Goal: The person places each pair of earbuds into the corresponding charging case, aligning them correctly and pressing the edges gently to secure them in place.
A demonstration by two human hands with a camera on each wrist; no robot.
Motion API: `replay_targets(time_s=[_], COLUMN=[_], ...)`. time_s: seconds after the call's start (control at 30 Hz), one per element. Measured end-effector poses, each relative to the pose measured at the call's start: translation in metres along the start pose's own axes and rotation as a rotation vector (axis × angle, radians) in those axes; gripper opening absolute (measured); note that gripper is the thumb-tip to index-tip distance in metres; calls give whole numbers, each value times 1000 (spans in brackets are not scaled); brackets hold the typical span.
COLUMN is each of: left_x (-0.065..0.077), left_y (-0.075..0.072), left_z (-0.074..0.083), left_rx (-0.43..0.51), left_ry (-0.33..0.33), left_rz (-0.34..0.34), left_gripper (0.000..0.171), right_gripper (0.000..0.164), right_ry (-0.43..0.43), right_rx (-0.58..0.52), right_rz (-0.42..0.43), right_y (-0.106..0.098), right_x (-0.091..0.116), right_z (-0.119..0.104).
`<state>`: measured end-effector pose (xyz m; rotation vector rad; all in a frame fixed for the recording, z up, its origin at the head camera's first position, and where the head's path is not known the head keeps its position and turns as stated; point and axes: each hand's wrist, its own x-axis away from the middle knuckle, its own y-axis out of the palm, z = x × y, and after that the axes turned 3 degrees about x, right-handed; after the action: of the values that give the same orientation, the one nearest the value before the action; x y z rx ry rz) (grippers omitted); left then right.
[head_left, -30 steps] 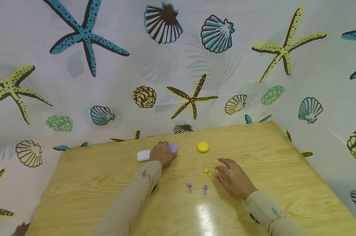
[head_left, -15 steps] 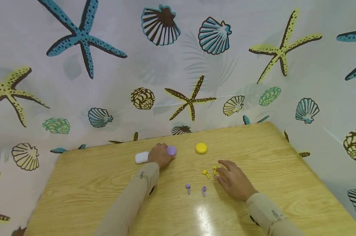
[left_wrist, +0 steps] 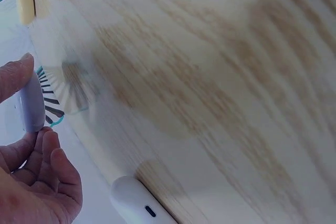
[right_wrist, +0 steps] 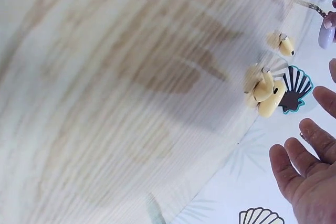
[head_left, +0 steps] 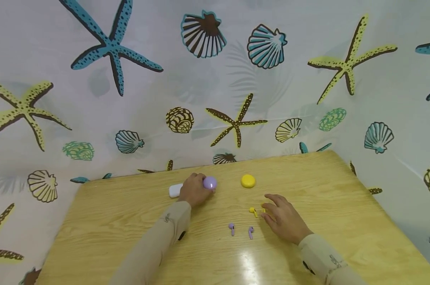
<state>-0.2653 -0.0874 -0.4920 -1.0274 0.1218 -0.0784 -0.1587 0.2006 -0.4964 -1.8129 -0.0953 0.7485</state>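
Note:
My left hand (head_left: 195, 190) pinches a round purple earbud case (head_left: 210, 183) between thumb and fingertips. In the left wrist view this case (left_wrist: 32, 106) is on edge to the camera, raised off the table. Left of that hand lies a white earbud case (head_left: 175, 190); a round yellow earbud case (head_left: 248, 181) sits to its right. My right hand (head_left: 284, 219) hovers with spread, relaxed fingers, nothing held, beside a yellow earbud (head_left: 263, 208) that it partly hides. Another yellow earbud (head_left: 253, 211) lies just left. Nearer me are two purple earbuds, one left (head_left: 232, 228), one right (head_left: 251, 232).
Everything stands on a wooden table (head_left: 122, 221). Behind it hangs a white curtain (head_left: 200, 79) printed with starfish and shells, close along the table's back edge. A second stretch of it runs down the right side.
The left hand has tilted and slightly lifted the purple case, whose top now faces the head camera more. The right hand holds nearly the same place. The head view has shifted a little.

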Motion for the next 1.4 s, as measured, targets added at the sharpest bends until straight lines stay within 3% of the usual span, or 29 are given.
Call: replay_targets(time_s=[0.3,0.63,0.9,1.2,1.3,1.4], left_x=[18,57,82,88,89,89], left_y=[-7,-21,-25,-22,-21,-21], left_z=[10,18,24,24,24,23], left_rx=[27,-42,8,-9,3,46], left_ry=[66,230,332,491,503,496], left_rz=[40,152,174,306,309,267], left_gripper=[51,56,54,54,54,52], right_gripper=[28,29,31,24,19,17], right_ry=[-39,-109,-169,-223,-244,-251], right_rx=[-1,-26,-108,-133,-152,-174], right_rz=[16,2,-28,-82,-97,-119], right_y=[4,-4,-2,-2,-2,-3], right_x=[-10,-56,-83,-94,-96,-98], right_z=[-8,-38,-64,-74,-76,-79])
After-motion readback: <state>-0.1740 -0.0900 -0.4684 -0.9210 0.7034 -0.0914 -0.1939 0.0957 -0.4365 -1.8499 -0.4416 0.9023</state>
